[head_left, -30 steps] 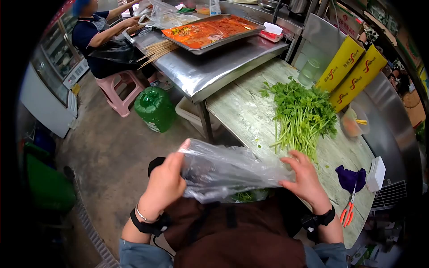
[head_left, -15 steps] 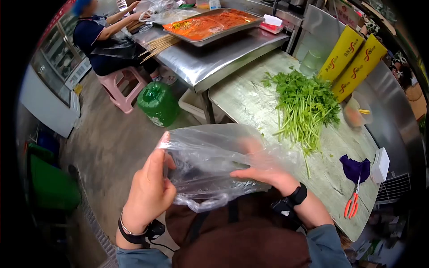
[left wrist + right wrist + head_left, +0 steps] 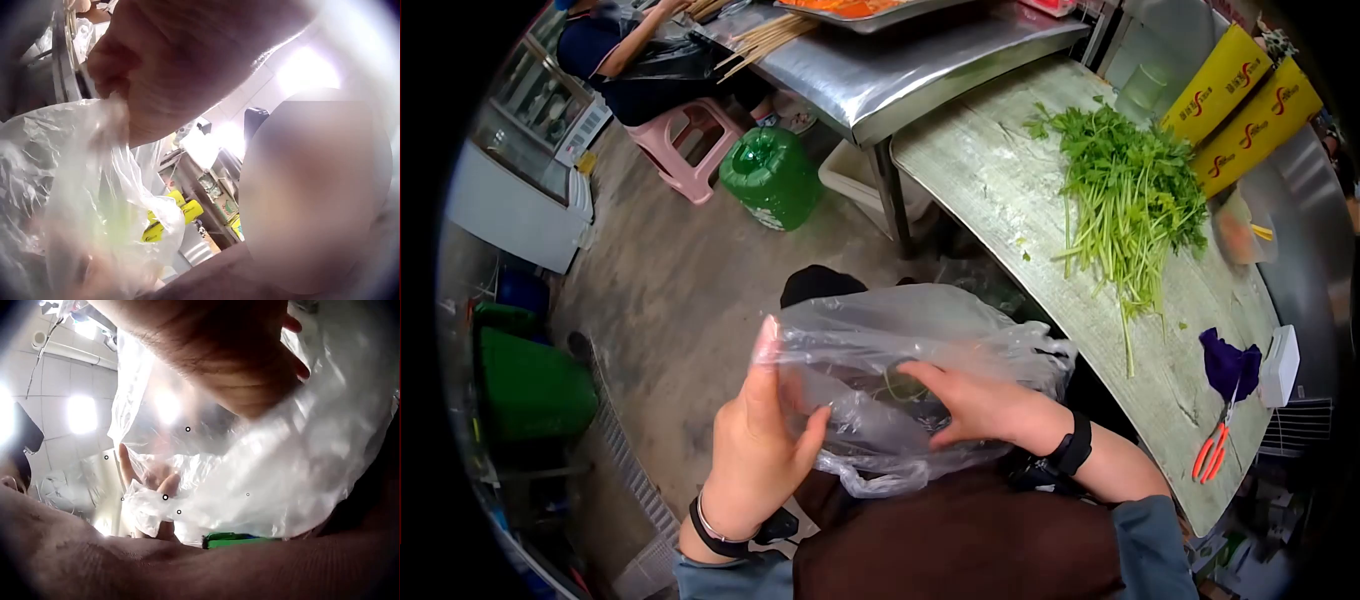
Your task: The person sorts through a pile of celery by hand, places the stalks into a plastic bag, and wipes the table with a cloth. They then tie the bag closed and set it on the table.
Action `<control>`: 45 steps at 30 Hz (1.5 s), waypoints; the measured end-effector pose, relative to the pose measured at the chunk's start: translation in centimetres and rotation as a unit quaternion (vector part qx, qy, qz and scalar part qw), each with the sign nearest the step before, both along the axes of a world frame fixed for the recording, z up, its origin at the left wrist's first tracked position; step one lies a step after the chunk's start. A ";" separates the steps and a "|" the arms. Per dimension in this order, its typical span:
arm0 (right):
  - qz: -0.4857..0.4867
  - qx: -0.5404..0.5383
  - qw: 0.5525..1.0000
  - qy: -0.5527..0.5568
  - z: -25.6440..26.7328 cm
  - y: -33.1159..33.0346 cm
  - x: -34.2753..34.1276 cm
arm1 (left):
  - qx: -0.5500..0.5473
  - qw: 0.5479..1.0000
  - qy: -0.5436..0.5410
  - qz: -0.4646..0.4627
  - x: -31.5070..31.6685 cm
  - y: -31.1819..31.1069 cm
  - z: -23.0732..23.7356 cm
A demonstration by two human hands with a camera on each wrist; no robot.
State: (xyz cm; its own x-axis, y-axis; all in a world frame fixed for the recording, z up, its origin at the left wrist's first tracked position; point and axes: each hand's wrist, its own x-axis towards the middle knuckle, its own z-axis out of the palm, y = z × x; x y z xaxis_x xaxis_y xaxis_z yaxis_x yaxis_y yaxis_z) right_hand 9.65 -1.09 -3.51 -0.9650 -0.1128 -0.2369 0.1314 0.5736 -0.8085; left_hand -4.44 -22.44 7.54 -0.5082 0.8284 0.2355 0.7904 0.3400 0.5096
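A clear plastic bag [image 3: 870,340] hangs between my hands over my lap, its mouth spread wide and its handles crumpled at the near and right sides. Inside the mouth's left edge, my left hand [image 3: 750,430] stretches its index finger and thumb apart, with film draped over the fingertips. In the right wrist view those left fingers [image 3: 127,465] look straight. My right hand [image 3: 1000,412] reaches into the bag from the right, thumb and fingers spread, partly behind film. A thin green curve shows through the plastic near its fingertips.
On the pale table at right lies a pile of leafy celery [image 3: 1130,200]. Orange-handled scissors [image 3: 1212,450], a purple cloth [image 3: 1230,362] and yellow boxes [image 3: 1250,120] are there too. A green jug [image 3: 770,180] and pink stool [image 3: 685,150] stand on the floor.
My right hand has gone from the bag's right edge into its mouth. My left thumb and index finger have spread apart, widening the bag. The head view has tipped downward.
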 end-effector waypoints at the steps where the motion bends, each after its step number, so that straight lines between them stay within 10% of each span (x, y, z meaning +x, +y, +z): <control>1: 0.000 0.003 1.000 0.009 0.1 -0.1 0.1 | -0.014 1.000 0.010 -0.007 0.1 0.0 -0.3; 13: -0.121 -0.119 0.979 0.115 -6.2 0.5 0.5 | -0.092 0.989 -0.099 -0.052 -0.1 -0.2 -0.5; 22: -0.125 0.088 0.964 0.217 -7.4 -1.9 -2.5 | -0.094 0.988 -0.090 -0.086 -0.3 0.4 -1.0; 31: -0.110 -0.091 0.968 0.208 -10.0 -1.3 -3.2 | -0.101 0.989 -0.094 -0.059 -0.7 0.5 -1.3; 34: -0.088 0.019 0.960 0.265 -10.2 0.1 -2.2 | -0.119 0.987 -0.105 -0.027 -0.9 0.9 -1.2; 43: -0.300 -0.204 0.932 -0.005 -6.3 1.7 -1.1 | -0.146 0.984 -0.095 0.030 -2.5 2.1 -2.4; 45: -0.261 -0.007 0.947 0.187 -5.1 1.2 -0.9 | -0.160 0.983 -0.082 0.037 -3.0 2.5 -2.8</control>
State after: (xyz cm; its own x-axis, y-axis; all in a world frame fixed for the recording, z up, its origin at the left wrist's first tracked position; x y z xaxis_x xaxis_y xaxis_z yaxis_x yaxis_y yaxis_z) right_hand 8.76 0.14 -8.60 -0.9066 0.4017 0.1295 0.0973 0.4974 -0.8620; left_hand -7.42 -19.98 4.70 -0.5788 0.8064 -0.1213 0.6740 0.5568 0.4855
